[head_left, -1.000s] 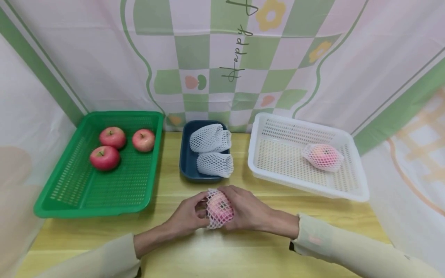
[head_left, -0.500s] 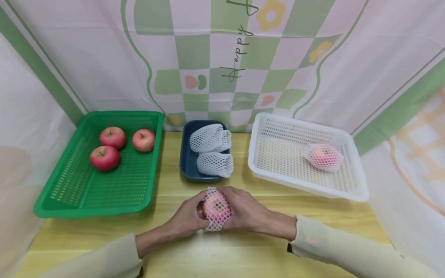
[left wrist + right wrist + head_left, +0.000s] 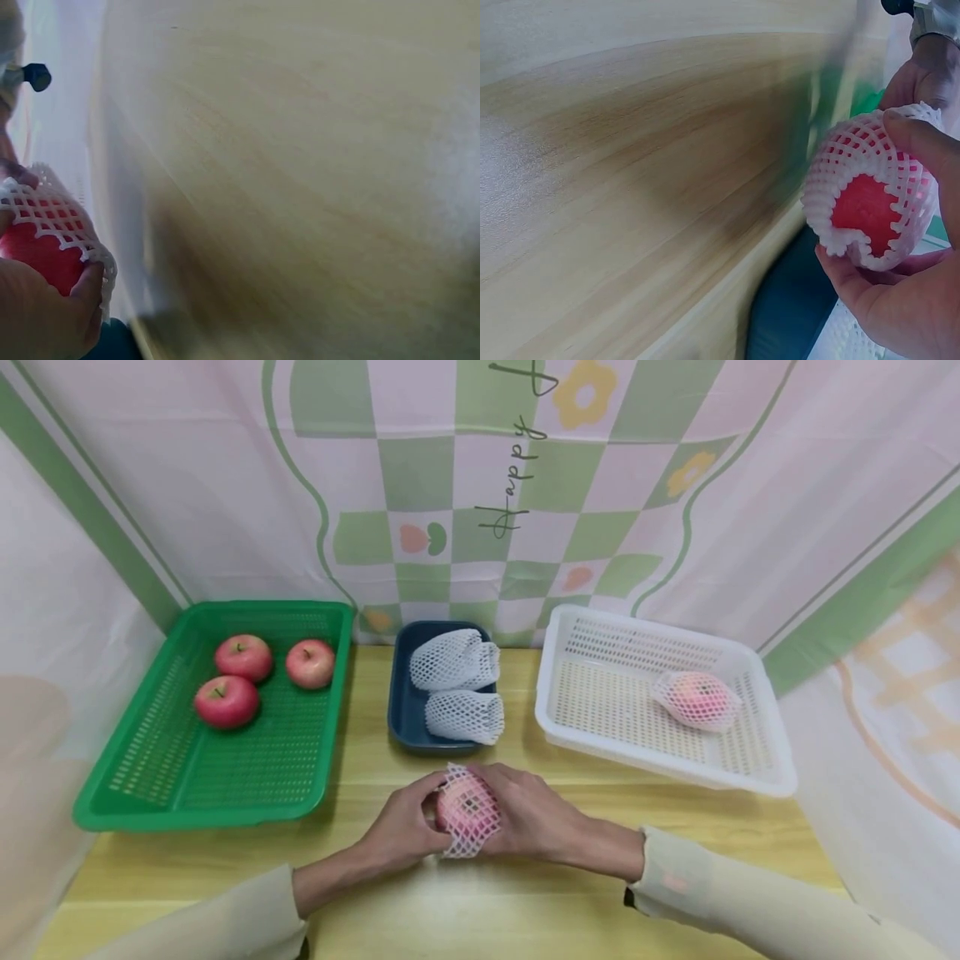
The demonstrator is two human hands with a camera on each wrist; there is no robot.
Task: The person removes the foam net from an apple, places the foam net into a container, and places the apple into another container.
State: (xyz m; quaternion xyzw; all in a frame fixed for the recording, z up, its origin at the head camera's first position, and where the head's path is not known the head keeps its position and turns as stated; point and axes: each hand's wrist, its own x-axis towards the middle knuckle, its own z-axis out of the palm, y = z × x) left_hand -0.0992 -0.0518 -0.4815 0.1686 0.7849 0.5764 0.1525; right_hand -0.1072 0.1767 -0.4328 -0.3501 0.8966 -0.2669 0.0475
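Between both hands, above the wooden table, is a red apple (image 3: 469, 803) partly covered by a white foam net sleeve (image 3: 825, 184). From the left side my left hand (image 3: 401, 822) grips it, thumb and fingers at the edge of the net. My right hand (image 3: 536, 814) curls round the opposite side. In the right wrist view, bare red apple skin (image 3: 866, 210) shows through the net's open end, with the right thumb on the mesh. The left wrist view also shows uncovered red skin (image 3: 45, 259) beside the left fingers. Some fingertips are hidden behind the apple.
A green basket (image 3: 202, 817) at the left holds three bare apples. In the middle, a dark blue tray (image 3: 401, 710) holds folded foam nets (image 3: 465, 716). At the right, a white basket (image 3: 637, 752) contains one netted apple (image 3: 697, 700). A patterned cloth (image 3: 480, 477) hangs behind.
The netted apple has shifted slightly left between the hands and turned a little, with more red skin showing near the left hand. Trays and baskets stay put.
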